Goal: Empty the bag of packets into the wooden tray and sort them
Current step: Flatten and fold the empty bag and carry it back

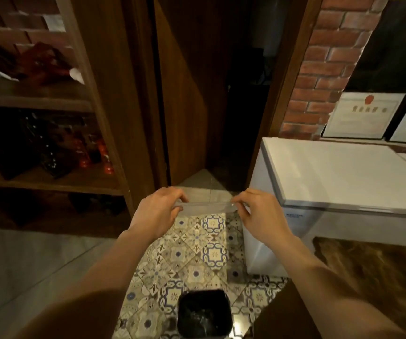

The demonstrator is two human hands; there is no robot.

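A thin, clear plastic bag (207,207) is stretched flat between both hands, out in front of me above the patterned floor. My left hand (159,211) pinches its left end and my right hand (262,211) pinches its right end. The bag looks flat, with no packets visible inside. No wooden tray and no packets are in view.
A black bin (204,314) lined with a bag stands on the tiled floor (197,253) below my arms. A white chest freezer (344,177) is at the right, wooden shelves (50,99) at the left, and a dark open doorway (221,94) ahead. A wooden surface (380,270) lies at lower right.
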